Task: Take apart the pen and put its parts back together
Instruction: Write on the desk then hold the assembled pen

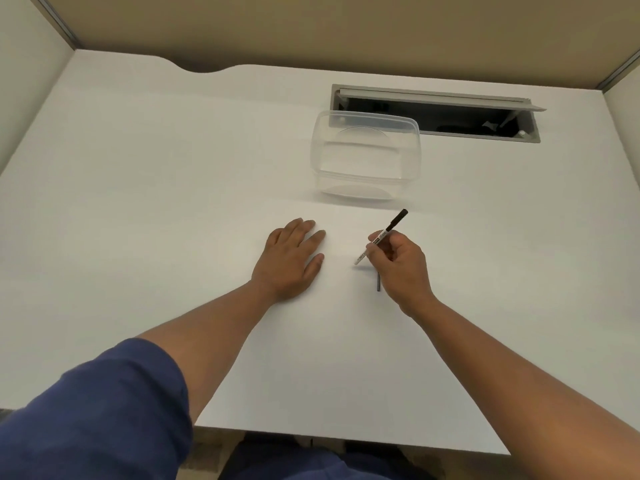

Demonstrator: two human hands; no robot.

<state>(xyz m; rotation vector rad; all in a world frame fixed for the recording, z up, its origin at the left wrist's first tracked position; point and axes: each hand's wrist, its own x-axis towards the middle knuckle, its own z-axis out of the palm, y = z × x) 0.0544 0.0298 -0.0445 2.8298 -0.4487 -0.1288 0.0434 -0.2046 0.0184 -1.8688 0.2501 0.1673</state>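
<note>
My right hand (398, 268) grips a pen (381, 237) with a white printed barrel and a black cap, tilted so the capped end points up and to the right while the white end rests near the table. A thin dark grey rod (378, 283), partly hidden by that hand, lies on the table just below it. My left hand (291, 258) lies flat, palm down, on the white table (173, 202), holding nothing, a short way left of the pen.
A clear plastic container (365, 155) stands behind the hands, upside down it seems. Beyond it is an open cable slot (436, 114) in the table. Partition walls close off the back and both sides. The table's near edge (346, 438) is at my lap.
</note>
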